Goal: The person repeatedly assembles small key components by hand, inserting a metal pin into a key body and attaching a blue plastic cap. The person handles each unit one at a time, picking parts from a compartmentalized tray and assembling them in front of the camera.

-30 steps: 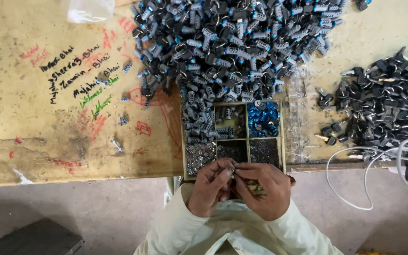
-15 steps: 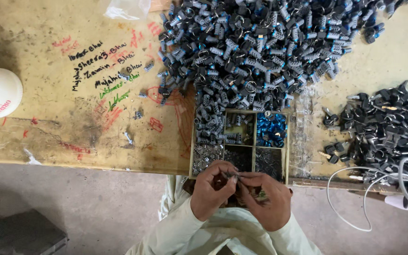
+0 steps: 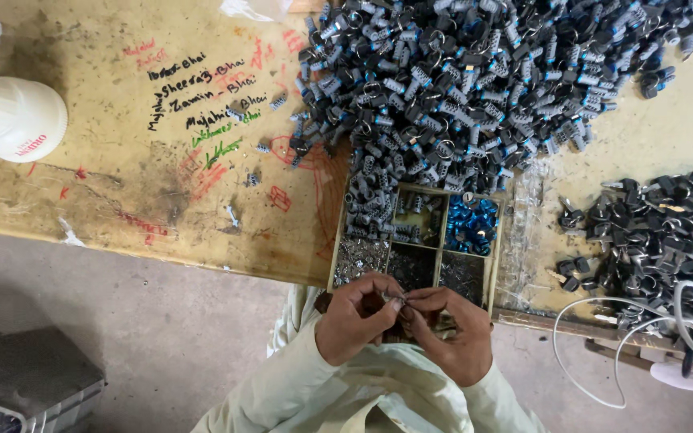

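You pinched a small metal part [image 3: 399, 305] between left hand [image 3: 354, 325] and right hand [image 3: 451, 341] fingertips at lower centre, below the compartment tray [image 3: 333, 265], mid-assembly; next likely needs precise alignment.

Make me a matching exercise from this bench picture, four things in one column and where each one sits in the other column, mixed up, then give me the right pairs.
Things:
1. white dome-shaped object
2. blue parts
3. pile of black keys
4. white cable

Places:
A. in the upper right compartment of the wooden tray
B. looping off the bench edge at lower right
C. at the far left edge of the bench
D. on the bench to the right of the tray

Pairs: 1-C, 2-A, 3-D, 4-B
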